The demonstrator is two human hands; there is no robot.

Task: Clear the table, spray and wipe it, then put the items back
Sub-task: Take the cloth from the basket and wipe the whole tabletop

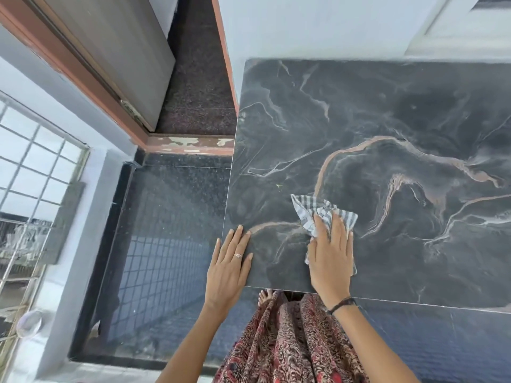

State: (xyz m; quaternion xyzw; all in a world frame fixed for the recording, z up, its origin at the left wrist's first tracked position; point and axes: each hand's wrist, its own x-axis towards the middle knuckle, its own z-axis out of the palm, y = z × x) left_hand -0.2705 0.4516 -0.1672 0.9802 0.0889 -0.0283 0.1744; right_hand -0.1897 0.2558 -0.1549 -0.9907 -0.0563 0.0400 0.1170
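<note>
A dark marble-patterned table (401, 134) with pale and copper veins fills the right half of the head view. A grey-and-white striped cloth (309, 210) lies on its near left part. My right hand (331, 255) presses flat on the cloth, fingers spread over it. My left hand (231, 265) rests flat, fingers apart, on the table's near left corner and holds nothing. A small green speck (278, 186) sits on the tabletop just left of the cloth. No other items are on the table.
The table stands against a pale wall (318, 26) at the back. To the left are a dark polished floor (166, 230), a doorway with a reddish frame (190, 143) and an open grey door (110, 51). A barred window (33, 167) is at the far left.
</note>
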